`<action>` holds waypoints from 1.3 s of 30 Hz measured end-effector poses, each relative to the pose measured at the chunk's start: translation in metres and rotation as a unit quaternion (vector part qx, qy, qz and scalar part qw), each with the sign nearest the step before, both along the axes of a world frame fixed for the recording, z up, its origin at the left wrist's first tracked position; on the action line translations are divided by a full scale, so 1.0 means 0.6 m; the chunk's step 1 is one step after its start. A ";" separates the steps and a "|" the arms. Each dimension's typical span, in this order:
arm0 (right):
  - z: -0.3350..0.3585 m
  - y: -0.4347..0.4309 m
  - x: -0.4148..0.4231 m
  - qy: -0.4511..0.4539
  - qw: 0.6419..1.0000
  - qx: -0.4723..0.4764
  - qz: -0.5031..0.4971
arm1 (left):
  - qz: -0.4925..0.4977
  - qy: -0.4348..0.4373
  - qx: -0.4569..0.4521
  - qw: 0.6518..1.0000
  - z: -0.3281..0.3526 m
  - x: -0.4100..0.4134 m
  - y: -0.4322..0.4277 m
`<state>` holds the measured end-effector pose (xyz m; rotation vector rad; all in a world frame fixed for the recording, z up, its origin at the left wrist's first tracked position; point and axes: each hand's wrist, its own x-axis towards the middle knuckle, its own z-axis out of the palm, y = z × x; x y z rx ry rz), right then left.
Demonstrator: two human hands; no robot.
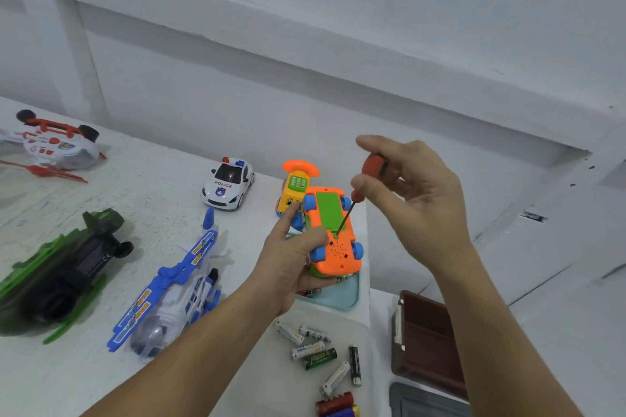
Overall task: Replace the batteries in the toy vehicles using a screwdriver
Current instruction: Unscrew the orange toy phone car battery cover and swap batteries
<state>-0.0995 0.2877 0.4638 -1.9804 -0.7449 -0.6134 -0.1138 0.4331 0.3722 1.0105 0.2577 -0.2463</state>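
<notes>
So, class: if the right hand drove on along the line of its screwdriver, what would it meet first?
The near end of the green battery cover on the orange toy car that the left hand grips; the screwdriver tip may touch it.

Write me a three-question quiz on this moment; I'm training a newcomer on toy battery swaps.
1. Which hand holds the orange toy car? A left, B right.
2. True or false: the screwdriver tip sits at the near end of the green cover.
3. Fill in: the white toy car is marked ____.
Key: 1 A, the left hand; 2 true; 3 POLICE.
</notes>
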 end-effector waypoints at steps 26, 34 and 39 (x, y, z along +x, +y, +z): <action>-0.009 0.011 0.021 0.057 0.997 0.007 0.048 | -0.033 -0.016 -0.003 0.999 -0.006 0.031 0.006; -0.021 0.005 0.026 0.140 0.988 -0.037 0.056 | -0.013 -0.014 -0.005 1.000 -0.005 0.034 0.007; -0.037 -0.002 0.028 0.189 0.970 0.147 0.031 | -0.004 -0.017 -0.007 1.000 -0.007 0.035 0.009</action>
